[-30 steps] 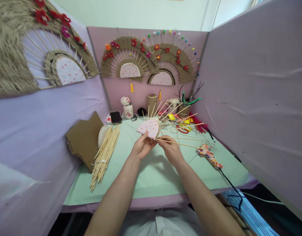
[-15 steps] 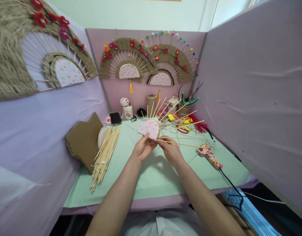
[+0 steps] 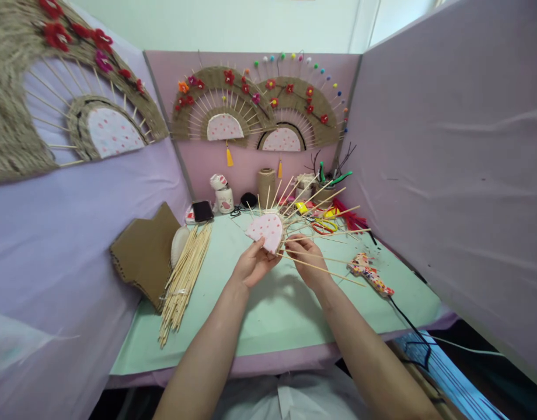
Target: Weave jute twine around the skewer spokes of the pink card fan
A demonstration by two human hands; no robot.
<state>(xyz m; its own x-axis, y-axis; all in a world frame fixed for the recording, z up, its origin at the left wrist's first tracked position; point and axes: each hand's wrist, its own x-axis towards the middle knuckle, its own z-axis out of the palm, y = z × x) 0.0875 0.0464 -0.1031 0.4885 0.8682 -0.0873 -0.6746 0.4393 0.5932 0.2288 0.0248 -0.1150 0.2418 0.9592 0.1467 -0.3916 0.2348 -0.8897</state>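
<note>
A half-round fan base [image 3: 268, 229] in white fabric with pink dots is held above the table, thin wooden sticks [image 3: 334, 195] fanning out from its curved edge. My left hand [image 3: 253, 262] grips the base at its lower side, thumb on the fabric and fingers underneath. Close to the base's right end, my right hand [image 3: 309, 262] has its fingertips pinched together among the lowest sticks. What lies between those fingertips is too small to make out. A thin strand of twine hangs near the right hand.
Left on the table lie a bundle of sticks [image 3: 184, 286] and a brown cardboard piece [image 3: 146, 248]. A flower-patterned glue gun [image 3: 369, 275] with a black cord rests at right. Scissors [image 3: 324, 226], a twine spool [image 3: 266, 186] and a jar [image 3: 225, 199] are farther back. Finished fans [image 3: 220, 93] hang behind.
My right hand has moved slightly down and away from the base's edge. The lowest sticks now point more downward, and the fan base has tilted a little. My left hand keeps its grip.
</note>
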